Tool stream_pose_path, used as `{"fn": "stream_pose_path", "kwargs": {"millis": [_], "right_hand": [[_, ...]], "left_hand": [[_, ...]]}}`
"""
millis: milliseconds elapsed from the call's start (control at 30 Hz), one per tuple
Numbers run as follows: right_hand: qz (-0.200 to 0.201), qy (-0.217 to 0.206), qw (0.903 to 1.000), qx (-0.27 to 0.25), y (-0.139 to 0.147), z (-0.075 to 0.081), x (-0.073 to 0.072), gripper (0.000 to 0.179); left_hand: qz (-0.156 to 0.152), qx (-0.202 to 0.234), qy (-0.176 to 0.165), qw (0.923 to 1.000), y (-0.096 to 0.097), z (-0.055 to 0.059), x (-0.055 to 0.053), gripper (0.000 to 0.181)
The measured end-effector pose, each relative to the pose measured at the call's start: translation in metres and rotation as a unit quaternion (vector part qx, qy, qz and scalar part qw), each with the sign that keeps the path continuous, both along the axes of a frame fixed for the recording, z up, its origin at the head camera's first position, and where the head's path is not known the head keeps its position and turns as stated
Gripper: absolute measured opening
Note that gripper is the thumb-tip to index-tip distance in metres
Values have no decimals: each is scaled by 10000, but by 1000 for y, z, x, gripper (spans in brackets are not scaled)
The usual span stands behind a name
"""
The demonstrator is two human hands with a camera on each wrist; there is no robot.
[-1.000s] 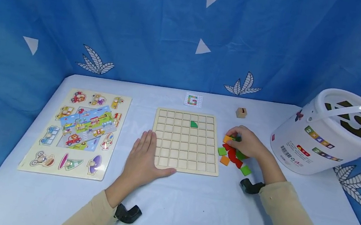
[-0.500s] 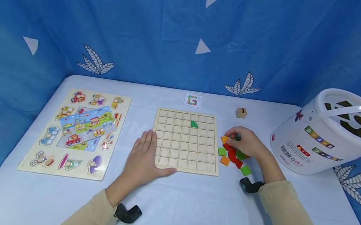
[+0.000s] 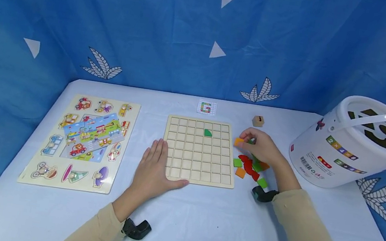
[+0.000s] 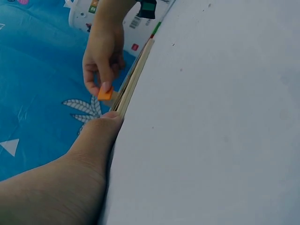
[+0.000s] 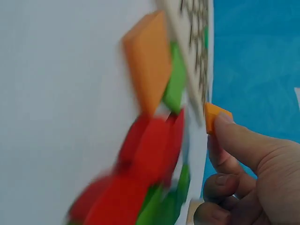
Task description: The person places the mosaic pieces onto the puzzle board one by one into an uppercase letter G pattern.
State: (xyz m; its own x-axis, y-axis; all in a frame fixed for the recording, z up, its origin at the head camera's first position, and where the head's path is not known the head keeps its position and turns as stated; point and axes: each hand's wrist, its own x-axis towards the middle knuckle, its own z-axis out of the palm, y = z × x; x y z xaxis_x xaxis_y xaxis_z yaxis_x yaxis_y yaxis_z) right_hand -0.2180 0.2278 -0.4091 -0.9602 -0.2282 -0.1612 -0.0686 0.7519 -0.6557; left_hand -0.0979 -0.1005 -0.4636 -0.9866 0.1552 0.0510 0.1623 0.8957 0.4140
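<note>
My right hand [image 3: 262, 146] pinches an orange square tile [image 5: 216, 117] between thumb and fingers, just off the right edge of the wooden grid board [image 3: 193, 152]. One green quarter-round tile [image 3: 207, 132] sits in a cell in the board's upper part. Flat against the board's left side lies my left hand [image 3: 152, 170], fingers straight, with the thumb along the front edge. Below the right hand is a loose pile of red tiles [image 3: 249, 167], green tiles [image 3: 237, 162] and orange tiles [image 3: 240, 172], partly hidden by that hand.
A small card with a coloured G pattern [image 3: 206, 107] lies behind the board. Near it is a wooden cube [image 3: 258, 121] marked 1. The white bucket [image 3: 346, 147] stands at right. On the left lies a picture puzzle board [image 3: 73, 177] with several cards on top.
My right hand has lifted the orange tile from the pile and moved slightly up and left toward the grid board. The left hand has stayed in place.
</note>
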Motion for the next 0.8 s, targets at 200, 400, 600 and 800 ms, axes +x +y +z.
{"fn": "stream_pose_path", "kwargs": {"millis": [200, 400, 600, 800], "right_hand": [[136, 106, 9990, -423, -38, 4, -8, 21], [286, 230, 9967, -719, -78, -1, -16, 17], [413, 317, 9964, -676, -105, -8, -21, 15], [560, 525, 9965, -336, -117, -9, -21, 12]], "left_hand": [[28, -52, -100, 9999, 0, -1, -1, 138], [27, -90, -82, 9999, 0, -1, -1, 137], [23, -60, -70, 10000, 0, 0, 0, 137], [12, -39, -129, 9999, 0, 1, 0, 137]]}}
